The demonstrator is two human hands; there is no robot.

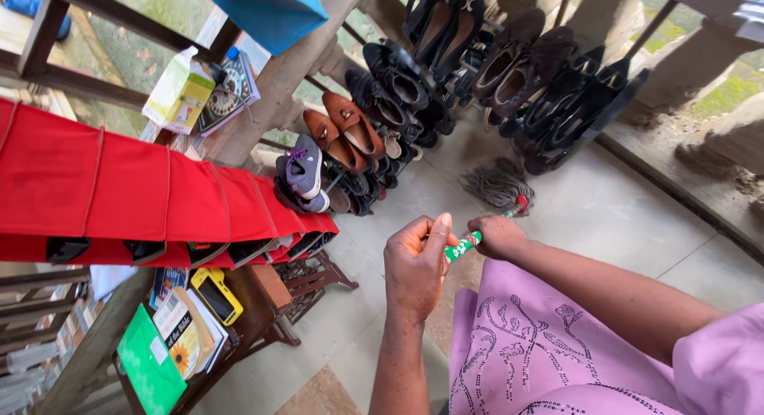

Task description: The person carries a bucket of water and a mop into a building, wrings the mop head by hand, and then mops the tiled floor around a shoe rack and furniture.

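A mop with a green-and-white handle (462,245) runs from my hands down to the floor, where its grey stringy head (499,184) lies beside a red collar. My left hand (415,265) is closed around the upper part of the handle, thumb up. Just beyond it, my right hand (498,236) grips the handle lower down. I am wearing a pink embroidered garment (525,343).
Several pairs of shoes (446,73) stand in rows on the concrete floor ahead, against wooden railings. At left a red fabric organiser (135,196) hangs over a small wooden table (263,311) with books, a yellow phone and a green folder.
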